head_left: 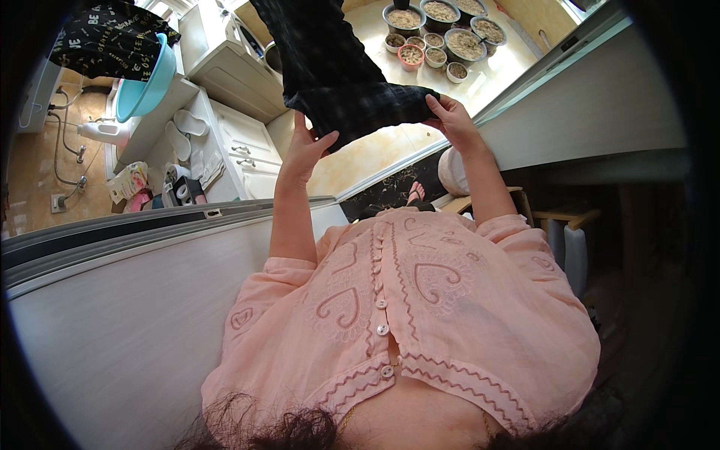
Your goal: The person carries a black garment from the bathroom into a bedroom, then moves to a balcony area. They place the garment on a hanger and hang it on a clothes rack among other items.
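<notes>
A dark checked garment (330, 67) stretches out in front of me, and its upper part runs past the top edge of the view. It looks like a trouser leg or a long sleeve; which one I cannot tell. My left hand (306, 148) pinches the near left corner of its hem between thumb and fingers. At the right end of the same hem, my right hand (454, 121) is closed on the cloth. The hem is spread between both hands, held up in the air.
Several potted plants (465, 45) stand on the light floor at far right. An aqua basin (154, 90) with black printed cloth (112, 37) sits at far left. White slippers (180, 139) lie beside a white cabinet (244, 142). A sliding-door frame (210, 214) runs across at left.
</notes>
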Tool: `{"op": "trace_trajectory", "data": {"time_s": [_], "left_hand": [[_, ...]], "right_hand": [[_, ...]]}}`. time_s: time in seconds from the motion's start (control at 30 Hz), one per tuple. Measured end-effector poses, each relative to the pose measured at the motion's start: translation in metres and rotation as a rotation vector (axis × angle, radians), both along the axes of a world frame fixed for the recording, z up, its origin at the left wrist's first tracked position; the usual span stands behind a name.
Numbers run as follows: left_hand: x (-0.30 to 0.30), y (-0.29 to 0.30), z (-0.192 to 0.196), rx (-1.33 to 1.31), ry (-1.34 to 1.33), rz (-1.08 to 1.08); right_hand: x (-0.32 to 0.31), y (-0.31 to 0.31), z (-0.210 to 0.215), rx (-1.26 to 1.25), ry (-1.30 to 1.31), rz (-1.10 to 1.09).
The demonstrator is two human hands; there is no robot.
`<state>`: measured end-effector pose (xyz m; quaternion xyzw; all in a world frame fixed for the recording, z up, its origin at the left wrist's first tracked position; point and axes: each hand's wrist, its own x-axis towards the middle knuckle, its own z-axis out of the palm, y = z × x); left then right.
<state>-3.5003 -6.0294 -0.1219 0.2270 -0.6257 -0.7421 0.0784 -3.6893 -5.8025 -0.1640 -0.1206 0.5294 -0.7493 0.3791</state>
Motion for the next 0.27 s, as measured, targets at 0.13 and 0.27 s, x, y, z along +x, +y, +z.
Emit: {"op": "trace_trajectory", "data": {"time_s": [0.13, 0.27], "left_hand": [[-0.017, 0.02, 0.009, -0.068, -0.13, 0.2], [-0.035, -0.041, -0.05, -0.956, -0.041, 0.429]], "right_hand": [[0.012, -0.033, 0.002, 0.089, 0.232, -0.066], [0.011, -0.088, 0.019, 0.206, 1.099, -0.312]]}}
